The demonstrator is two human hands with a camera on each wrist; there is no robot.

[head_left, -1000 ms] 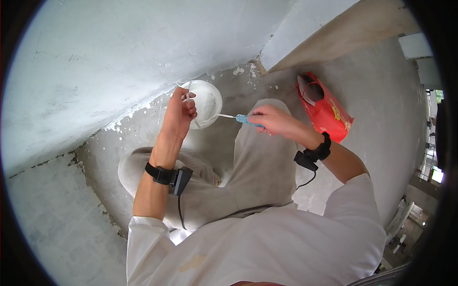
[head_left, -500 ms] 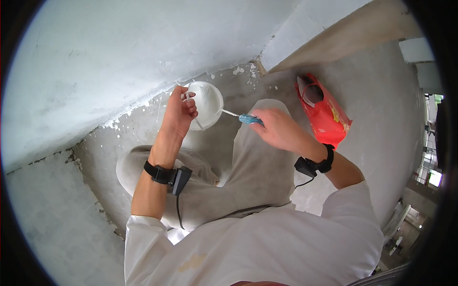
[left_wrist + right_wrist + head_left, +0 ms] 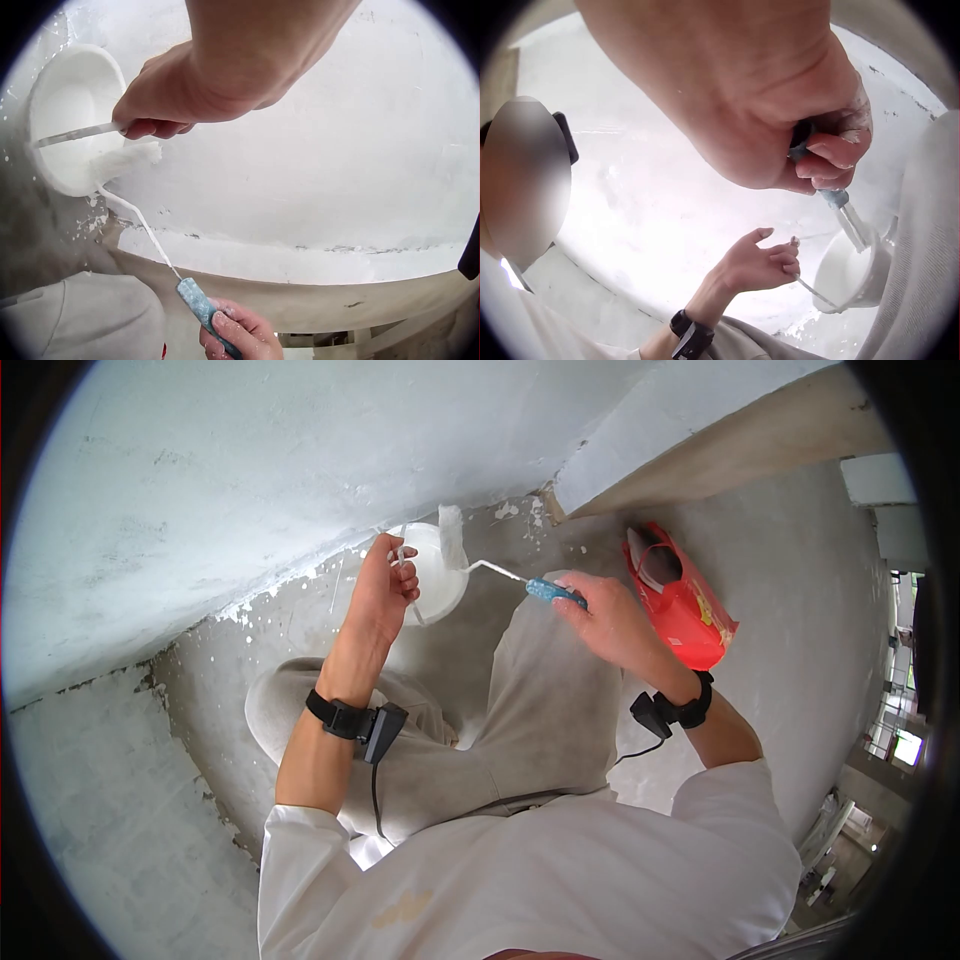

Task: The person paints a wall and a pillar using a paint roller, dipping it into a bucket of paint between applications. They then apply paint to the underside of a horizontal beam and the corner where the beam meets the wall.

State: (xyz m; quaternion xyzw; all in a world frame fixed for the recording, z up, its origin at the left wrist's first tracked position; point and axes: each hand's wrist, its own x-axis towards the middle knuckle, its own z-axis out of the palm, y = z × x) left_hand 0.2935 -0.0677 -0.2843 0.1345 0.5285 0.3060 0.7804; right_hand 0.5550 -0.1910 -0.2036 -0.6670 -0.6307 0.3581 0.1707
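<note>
My left hand point(image 3: 385, 590) grips the thin bail handle point(image 3: 79, 133) of a white bucket point(image 3: 879, 279), fingers curled round it. The bucket hangs or stands beside the wall, its inside coated white. In my right hand point(image 3: 615, 620) is a small paint roller, held by its paint-specked blue grip point(image 3: 555, 593). From there a bent white rod leads to the roller sleeve point(image 3: 452, 540), which is loaded with white paint. In the head view the sleeve overlaps the bucket's right side and reaches past its far rim; the left wrist view shows it across the rim.
A pale painted wall point(image 3: 300, 450) rises close beyond the bucket. White splashes point(image 3: 510, 510) spot the grey floor along its foot. A red bag point(image 3: 690, 610) with something dark inside lies to the right. The person's knee point(image 3: 560, 630) is under the right hand.
My right hand has moved right and slightly back, drawing the roller with it. The sleeve, hidden in the bucket before, now shows above the rim. The left hand has stayed nearly still.
</note>
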